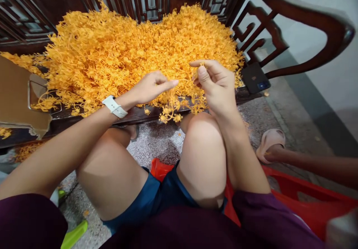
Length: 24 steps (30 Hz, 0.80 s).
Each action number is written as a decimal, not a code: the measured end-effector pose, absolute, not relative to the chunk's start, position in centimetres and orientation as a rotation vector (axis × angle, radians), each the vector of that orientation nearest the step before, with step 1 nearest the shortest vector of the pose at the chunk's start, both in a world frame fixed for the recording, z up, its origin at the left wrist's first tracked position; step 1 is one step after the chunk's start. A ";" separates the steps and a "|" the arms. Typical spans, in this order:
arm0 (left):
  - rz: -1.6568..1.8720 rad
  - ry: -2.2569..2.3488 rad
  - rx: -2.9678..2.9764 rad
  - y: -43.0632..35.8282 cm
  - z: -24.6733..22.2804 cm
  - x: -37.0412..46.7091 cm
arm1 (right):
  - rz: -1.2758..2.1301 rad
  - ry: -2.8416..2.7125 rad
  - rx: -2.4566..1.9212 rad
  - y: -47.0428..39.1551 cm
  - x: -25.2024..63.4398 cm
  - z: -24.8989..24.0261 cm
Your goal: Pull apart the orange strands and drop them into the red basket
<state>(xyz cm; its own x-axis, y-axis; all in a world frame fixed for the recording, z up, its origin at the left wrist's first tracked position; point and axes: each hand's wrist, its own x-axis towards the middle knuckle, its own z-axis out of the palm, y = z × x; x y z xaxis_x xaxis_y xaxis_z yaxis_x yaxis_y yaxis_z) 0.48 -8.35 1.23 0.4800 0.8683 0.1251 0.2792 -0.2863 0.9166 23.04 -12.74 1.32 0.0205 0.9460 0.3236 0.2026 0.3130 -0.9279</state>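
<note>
A big heap of orange plastic flower sprigs point(117, 51), with thin curly stems and star-shaped tips, lies on a dark wooden bench. My left hand point(149, 87) is closed at the heap's front edge, its thumb stretched to the right. Below it, an orange sprig point(169, 111) hangs over the bench edge, seemingly from its fingers; the grip itself is hidden. To the right, my right hand point(218, 84) is raised before the heap. Its thumb and forefinger pinch a small orange sprig piece point(201, 65), mostly covered by the fingers.
A black phone point(255, 78) lies at the bench's right end, below the carved armrest point(316, 17). On the left stands an open cardboard box point(19, 92). A red plastic stool point(310, 200) and another person's sandaled foot point(271, 146) are at the right.
</note>
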 end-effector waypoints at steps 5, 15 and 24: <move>1.133 0.941 2.104 -9.3 2.1 2.6 | 0.955 -1.455 -1.042 -12.8 22.6 1.4; 0.868 0.720 1.907 -9.0 0.9 3.7 | 1.020 -1.273 -0.921 -12.4 23.2 0.7; 0.726 0.824 1.795 -9.8 2.5 3.3 | 0.806 -1.456 -1.004 -13.1 22.6 0.6</move>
<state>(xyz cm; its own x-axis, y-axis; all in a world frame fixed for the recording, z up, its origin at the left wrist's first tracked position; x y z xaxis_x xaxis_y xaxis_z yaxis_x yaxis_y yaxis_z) 3.32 -9.82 2.55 0.5887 0.8013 0.1068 0.2067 -0.2769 0.9384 22.65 -13.11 0.64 0.0001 0.9140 0.4056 0.1413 0.4015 -0.9049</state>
